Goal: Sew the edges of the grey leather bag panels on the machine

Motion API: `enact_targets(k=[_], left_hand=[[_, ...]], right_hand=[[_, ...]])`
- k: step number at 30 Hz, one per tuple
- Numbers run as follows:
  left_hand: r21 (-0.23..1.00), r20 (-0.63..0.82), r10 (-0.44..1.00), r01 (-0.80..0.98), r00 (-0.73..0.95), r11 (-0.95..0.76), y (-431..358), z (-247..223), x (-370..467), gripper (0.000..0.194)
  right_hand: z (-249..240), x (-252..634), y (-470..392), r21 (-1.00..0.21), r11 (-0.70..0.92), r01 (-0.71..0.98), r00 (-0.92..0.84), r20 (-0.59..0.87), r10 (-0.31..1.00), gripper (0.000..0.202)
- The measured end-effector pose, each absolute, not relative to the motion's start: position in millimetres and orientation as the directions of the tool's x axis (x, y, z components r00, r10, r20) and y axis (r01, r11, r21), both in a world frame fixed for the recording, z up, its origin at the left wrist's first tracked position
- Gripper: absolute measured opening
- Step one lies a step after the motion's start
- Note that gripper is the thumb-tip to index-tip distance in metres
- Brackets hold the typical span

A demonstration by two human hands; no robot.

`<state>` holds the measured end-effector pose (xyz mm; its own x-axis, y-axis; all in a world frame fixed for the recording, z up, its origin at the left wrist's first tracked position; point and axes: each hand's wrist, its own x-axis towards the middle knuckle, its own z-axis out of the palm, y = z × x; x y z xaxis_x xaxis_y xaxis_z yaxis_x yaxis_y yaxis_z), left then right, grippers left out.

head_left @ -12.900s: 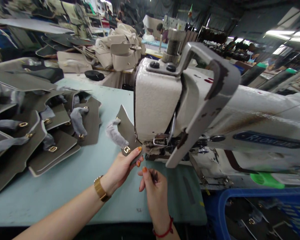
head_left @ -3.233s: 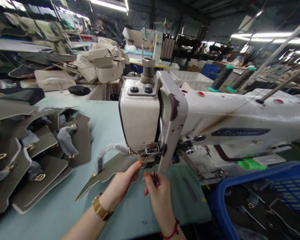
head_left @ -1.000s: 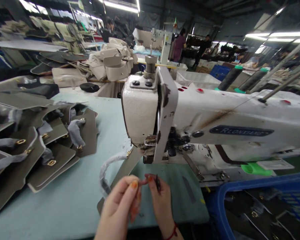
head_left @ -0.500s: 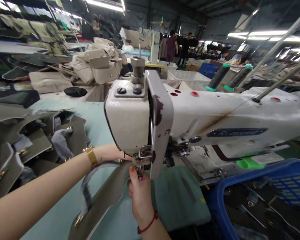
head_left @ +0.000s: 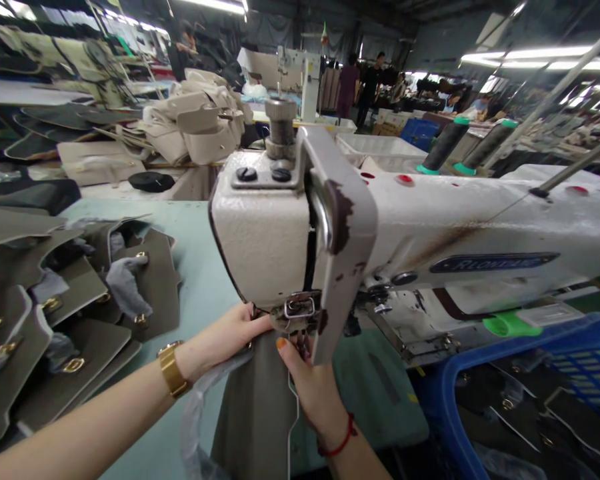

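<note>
A white sewing machine (head_left: 265, 233) stands over a pale green table, its head above both hands. Under its needle area lies a dark grey-brown panel (head_left: 255, 413) with a white edge, running down toward me. My left hand (head_left: 235, 333), with a gold watch at the wrist, presses on the panel left of the needle area; its fingertips are partly hidden by the machine head. My right hand (head_left: 313, 383), with a red bracelet, pinches the panel's right edge by the presser foot. A grey wrapped strap (head_left: 200, 400) hangs at the panel's left side.
Several similar panels with gold rings lie on the table (head_left: 200, 260) at left. A blue basket (head_left: 445, 387) with more panels stands at right. Beige bag pieces (head_left: 200, 120) are heaped behind. Two thread cones (head_left: 445, 148) rise behind the machine. People (head_left: 349, 83) stand farther back.
The panel has swung from slanting down-left to nearly straight toward me. My right hand has moved right, and the strap has shifted right and lower. The machine appears slightly larger and farther right.
</note>
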<state>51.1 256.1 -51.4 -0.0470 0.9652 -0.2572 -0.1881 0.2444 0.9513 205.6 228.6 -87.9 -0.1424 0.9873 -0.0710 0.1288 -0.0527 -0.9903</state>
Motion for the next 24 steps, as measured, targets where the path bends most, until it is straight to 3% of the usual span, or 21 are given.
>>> enact_targets(k=[3, 8, 14, 20, 24], left_hand=[[0.951, -0.263, 0.954, -0.128, 0.144, 0.282, 249.4, -55.2, 53.2, 0.012], [0.957, -0.259, 0.958, -0.1, 0.123, 0.271, 246.4, -58.0, 54.3, 0.02], [0.975, -0.2, 0.979, 0.107, 0.043, 0.195, 250.9, -63.8, 47.4, 0.028], [0.93, 0.028, 0.978, 0.363, -0.208, 0.051, 215.8, -124.5, 22.7, 0.047], [0.951, -0.039, 0.998, 0.305, -0.041, 0.05, 179.2, -154.2, 26.2, 0.062]], right_hand=[[-84.3, 214.8, 233.7, -0.991, -0.075, 0.109, -0.198, -0.095, 0.976, 0.026], [-78.2, 222.8, 242.1, -0.987, -0.099, 0.125, -0.242, -0.127, 0.962, 0.027], [-68.1, 227.7, 251.1, -0.986, -0.079, 0.147, -0.347, -0.126, 0.929, 0.028], [-66.3, 248.0, 236.6, -0.975, -0.075, 0.209, -0.499, -0.172, 0.849, 0.031], [-70.5, 257.1, 218.3, -0.959, -0.088, 0.271, -0.493, -0.217, 0.842, 0.035]])
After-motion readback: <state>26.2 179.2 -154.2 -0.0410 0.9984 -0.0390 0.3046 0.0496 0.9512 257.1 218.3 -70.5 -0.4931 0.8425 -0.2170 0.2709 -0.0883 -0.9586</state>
